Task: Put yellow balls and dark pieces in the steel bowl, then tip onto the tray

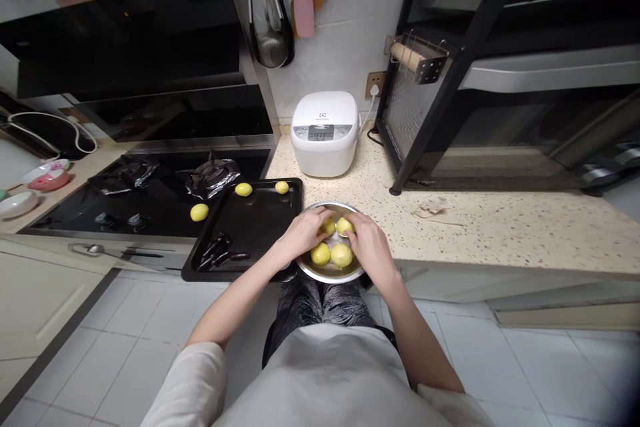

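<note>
Left hand [311, 227] and right hand [369, 240] each grip a lemon [345, 225] inside a metal bowl [319, 273] at center frame, two more lemons [342, 255] lying just below.

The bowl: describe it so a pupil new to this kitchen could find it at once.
Find the white rice cooker. In front of it, beside the black tray, is the bowl. Unlike the tray, it is round and silver, with the left hand and right hand inside.
</note>
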### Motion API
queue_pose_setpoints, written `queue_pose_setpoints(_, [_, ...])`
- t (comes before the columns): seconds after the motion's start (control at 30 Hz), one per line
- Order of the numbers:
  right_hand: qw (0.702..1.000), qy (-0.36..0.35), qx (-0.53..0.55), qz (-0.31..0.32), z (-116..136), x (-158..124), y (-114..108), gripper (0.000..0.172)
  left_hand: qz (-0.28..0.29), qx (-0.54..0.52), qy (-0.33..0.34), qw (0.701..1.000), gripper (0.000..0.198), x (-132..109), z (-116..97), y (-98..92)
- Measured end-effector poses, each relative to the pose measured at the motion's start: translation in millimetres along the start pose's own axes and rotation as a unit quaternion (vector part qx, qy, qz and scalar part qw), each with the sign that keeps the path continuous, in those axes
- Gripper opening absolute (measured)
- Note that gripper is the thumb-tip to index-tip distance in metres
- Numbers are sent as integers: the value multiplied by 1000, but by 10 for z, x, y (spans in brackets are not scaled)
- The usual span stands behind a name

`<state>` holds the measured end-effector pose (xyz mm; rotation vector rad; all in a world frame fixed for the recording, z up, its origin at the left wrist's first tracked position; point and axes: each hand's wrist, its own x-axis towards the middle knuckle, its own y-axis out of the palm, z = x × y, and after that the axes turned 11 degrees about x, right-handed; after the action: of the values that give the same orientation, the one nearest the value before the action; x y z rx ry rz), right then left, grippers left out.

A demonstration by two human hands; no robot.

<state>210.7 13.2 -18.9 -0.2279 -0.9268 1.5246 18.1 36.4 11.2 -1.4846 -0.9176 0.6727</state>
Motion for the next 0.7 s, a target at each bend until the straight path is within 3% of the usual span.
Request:
queue_pose_setpoints(0.17, [1000,-13,20,-4,-15,-12,-18,30,-16,-27,-10,999,47,-93,64,-6])
queue_pose_setpoints(0.4, [999,-22,46,-9,-14,-53,-17,32,-61,-69,-30,995,40,-154,262,-157])
queue_pose_setpoints(0.57, [998,-21,61,-18,-23,-96,-19,36,-105,-8,-49,993,39,-48,636,-155])
queue_pose_setpoints(0.7, [997,-30,67,-26,-39,-128,-18,37,-90,69,-110,987,48,122,1045,-42])
